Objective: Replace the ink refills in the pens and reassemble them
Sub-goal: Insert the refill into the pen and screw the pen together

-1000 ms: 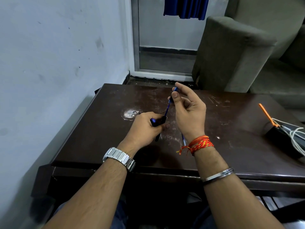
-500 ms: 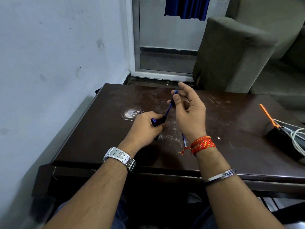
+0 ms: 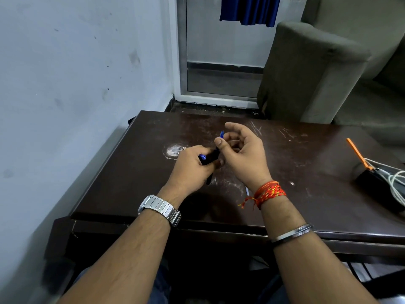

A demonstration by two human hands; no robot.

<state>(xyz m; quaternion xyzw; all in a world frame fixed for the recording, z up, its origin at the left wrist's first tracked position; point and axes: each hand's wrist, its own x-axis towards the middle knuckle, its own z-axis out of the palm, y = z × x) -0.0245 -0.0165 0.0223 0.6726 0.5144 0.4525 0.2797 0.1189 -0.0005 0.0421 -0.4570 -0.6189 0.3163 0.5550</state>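
Note:
My left hand [image 3: 192,166] is closed around a dark pen barrel [image 3: 209,157] with a blue ring at its end, held just above the dark wooden table [image 3: 131,172]. A thin blue refill [image 3: 221,135] sticks up out of the barrel. My right hand [image 3: 243,153] pinches the refill between thumb and fingers close to the barrel, index finger raised. A second thin refill [image 3: 247,190] lies on the table, mostly hidden under my right wrist. A dark pen part [image 3: 209,179] pokes out below my left hand.
At the right table edge sits a black object [image 3: 377,185] with an orange piece [image 3: 357,153] and white cables [image 3: 394,183]. A grey sofa arm [image 3: 311,73] stands behind the table. The wall runs along the left; a white stain [image 3: 174,150] marks the tabletop.
My right hand has slid down the refill toward the barrel, so less blue refill shows between the hands. The left hand has stayed in place.

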